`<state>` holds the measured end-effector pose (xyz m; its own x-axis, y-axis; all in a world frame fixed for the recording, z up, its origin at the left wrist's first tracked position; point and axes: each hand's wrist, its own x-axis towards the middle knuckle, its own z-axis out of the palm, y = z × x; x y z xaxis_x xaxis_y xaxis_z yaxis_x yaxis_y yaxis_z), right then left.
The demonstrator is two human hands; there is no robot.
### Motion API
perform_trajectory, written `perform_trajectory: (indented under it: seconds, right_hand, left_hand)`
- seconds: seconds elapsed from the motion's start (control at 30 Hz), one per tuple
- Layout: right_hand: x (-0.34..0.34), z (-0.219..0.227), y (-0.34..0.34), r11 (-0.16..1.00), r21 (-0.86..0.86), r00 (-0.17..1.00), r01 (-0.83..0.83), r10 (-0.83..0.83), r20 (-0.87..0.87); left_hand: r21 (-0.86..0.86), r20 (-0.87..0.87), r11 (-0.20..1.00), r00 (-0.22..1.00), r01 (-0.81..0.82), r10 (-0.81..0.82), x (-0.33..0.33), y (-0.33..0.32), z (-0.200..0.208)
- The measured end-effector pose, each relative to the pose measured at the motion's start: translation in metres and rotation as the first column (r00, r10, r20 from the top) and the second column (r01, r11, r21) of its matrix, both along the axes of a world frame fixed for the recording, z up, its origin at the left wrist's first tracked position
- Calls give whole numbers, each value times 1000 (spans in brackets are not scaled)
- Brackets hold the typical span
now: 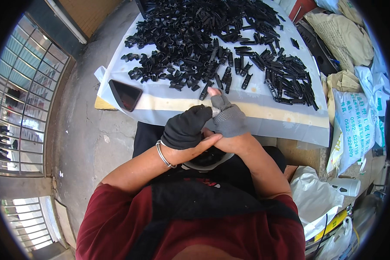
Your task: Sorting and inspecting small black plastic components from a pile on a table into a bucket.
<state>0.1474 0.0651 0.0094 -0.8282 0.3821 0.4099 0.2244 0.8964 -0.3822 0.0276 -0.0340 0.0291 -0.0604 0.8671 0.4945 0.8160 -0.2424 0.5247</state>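
One black piece (206,91) by the fingers (213,91) slants up-right.

Your left hand (190,123) and right hand (228,118) hide what, if anything, lies between them, and cover part of the bowl (206,167) below; the upper edge cuts off the heap of black parts (173,43).

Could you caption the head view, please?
Gloved left hand and right hand meet at a table heaped with black parts.
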Motion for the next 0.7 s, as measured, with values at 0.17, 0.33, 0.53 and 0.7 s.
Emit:
perform_trajectory:
  seconds: [0.17, 0.33, 0.53, 0.7]
  right_hand:
    - [0, -11, 3, 983, -159, 992, 90, -103, -76]
    - [3, 3, 3, 993, 36, 985, -115, 118, -125]
    - [-7, -19, 20, 952, 300, 997, 56, -41, -58]
    - [-27, 0, 37, 958, 219, 947, 184, -232, 222]
  left_hand:
    - [-122, -52, 992, 998, -39, 32, 12, -3, -2]
    - [-309, 437, 849, 857, 428, -273, -11, -5, -5]
    - [-377, 462, 839, 865, 391, -196, -38, 5, -16]
    - [-332, -50, 911, 969, -245, 243, -69, 34, -17]
